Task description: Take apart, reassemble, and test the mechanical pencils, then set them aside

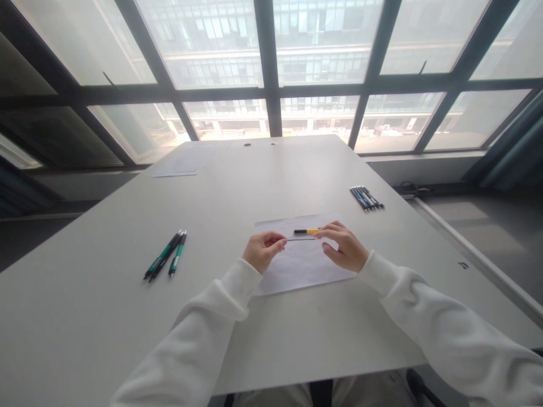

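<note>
While both hands work over the paper sheet, the right hand pinches the yellow pen, and the left hand fingers close on a thin refill, probably pulled out

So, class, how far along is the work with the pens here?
Possibly done: green pens lie left on the table. In hand: the right hand holds a yellow pen; the left hand pinches a thin dark rod over the paper. Seemingly left: dark pens at right.
</note>
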A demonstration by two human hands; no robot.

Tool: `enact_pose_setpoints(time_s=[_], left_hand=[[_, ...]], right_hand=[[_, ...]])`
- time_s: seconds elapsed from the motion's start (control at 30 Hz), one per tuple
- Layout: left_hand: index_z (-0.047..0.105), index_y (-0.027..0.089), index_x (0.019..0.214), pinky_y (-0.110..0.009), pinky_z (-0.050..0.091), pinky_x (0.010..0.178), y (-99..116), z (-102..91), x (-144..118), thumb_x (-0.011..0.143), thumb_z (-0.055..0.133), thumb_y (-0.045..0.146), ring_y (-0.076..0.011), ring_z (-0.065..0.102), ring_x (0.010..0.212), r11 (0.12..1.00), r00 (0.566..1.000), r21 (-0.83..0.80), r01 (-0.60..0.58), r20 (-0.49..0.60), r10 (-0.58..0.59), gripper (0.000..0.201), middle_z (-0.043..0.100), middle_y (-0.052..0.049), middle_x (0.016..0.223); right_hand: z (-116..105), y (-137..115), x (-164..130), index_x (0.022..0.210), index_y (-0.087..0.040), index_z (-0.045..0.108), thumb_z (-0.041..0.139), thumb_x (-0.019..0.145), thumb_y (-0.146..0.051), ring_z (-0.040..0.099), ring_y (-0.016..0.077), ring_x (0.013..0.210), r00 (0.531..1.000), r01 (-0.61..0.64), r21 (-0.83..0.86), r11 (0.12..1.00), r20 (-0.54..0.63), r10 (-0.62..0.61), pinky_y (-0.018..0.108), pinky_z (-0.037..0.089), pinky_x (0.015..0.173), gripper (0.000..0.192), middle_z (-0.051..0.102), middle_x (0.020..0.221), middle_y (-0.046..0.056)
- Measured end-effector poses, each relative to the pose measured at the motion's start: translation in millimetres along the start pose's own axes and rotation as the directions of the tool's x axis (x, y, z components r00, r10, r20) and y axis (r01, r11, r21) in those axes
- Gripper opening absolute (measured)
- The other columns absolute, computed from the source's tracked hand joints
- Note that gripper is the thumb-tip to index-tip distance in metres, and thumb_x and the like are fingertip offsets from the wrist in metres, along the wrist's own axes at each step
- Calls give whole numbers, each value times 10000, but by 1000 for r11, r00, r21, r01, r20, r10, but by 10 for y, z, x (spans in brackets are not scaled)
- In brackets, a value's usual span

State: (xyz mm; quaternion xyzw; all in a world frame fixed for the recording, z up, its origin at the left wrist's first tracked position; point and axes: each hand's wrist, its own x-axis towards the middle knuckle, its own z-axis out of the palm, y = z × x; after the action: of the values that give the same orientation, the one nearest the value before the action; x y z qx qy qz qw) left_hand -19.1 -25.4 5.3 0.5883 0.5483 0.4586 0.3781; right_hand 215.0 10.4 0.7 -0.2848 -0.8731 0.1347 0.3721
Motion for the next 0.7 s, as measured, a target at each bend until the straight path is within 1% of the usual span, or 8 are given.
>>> enact_pose_setpoints(time_s=[0.1, 0.23, 0.37, 0.53, 0.6, 0.7], left_hand=[[654, 122, 728, -236, 479, 545, -18, 21, 14, 667, 645, 333, -134, 589, 561, 1000, 1000, -7, -9, 14, 9, 219, 636, -28, 581], [650, 126, 741, -231, 482, 554, -48, 58, 9, 682, 636, 336, -132, 590, 579, 999, 997, -18, -35, 68, 36, 219, 644, -33, 611], [660, 134, 752, -231, 493, 583, -50, 59, -13, 693, 625, 333, -138, 604, 611, 993, 991, 64, -96, 103, 89, 210, 667, -44, 665], [667, 143, 750, -230, 503, 608, -68, -4, -20, 716, 594, 327, -143, 618, 638, 965, 984, 202, -167, 93, 151, 200, 680, -48, 704], [664, 141, 756, -233, 505, 616, -79, -25, -19, 718, 589, 326, -145, 619, 643, 960, 985, 225, -167, 75, 154, 202, 679, -49, 709], [663, 140, 820, -238, 507, 620, -84, -33, -20, 714, 592, 327, -143, 616, 642, 957, 988, 245, -157, 44, 151, 226, 674, -49, 714]], right_hand=[[8, -6, 13, 963, -193, 604, 522, 760, -163, 527, 197, 863, 1000, 4, 4, 1000, 5, -4, 364, 429, 804, 221, 638, 873, 57], [27, -5, 32, 959, -211, 608, 536, 796, -239, 539, 185, 822, 999, 50, -55, 997, 18, -49, 357, 424, 785, 181, 646, 837, 54], [39, 10, 34, 876, -223, 622, 495, 829, -222, 536, 177, 800, 996, 84, -105, 991, 40, -80, 349, 418, 770, 135, 641, 805, 51], [1, 72, 1, 846, -202, 608, 469, 846, -231, 533, 192, 841, 997, 55, -125, 991, 54, -49, 365, 412, 796, 142, 636, 821, 68], [-19, 96, -15, 843, -196, 603, 462, 850, -235, 533, 192, 847, 997, 44, -103, 994, 60, -38, 362, 415, 800, 147, 635, 828, 70], [-38, 95, -28, 849, -194, 598, 452, 854, -233, 530, 192, 858, 998, 20, -54, 998, 60, -17, 354, 425, 796, 151, 630, 837, 72]])
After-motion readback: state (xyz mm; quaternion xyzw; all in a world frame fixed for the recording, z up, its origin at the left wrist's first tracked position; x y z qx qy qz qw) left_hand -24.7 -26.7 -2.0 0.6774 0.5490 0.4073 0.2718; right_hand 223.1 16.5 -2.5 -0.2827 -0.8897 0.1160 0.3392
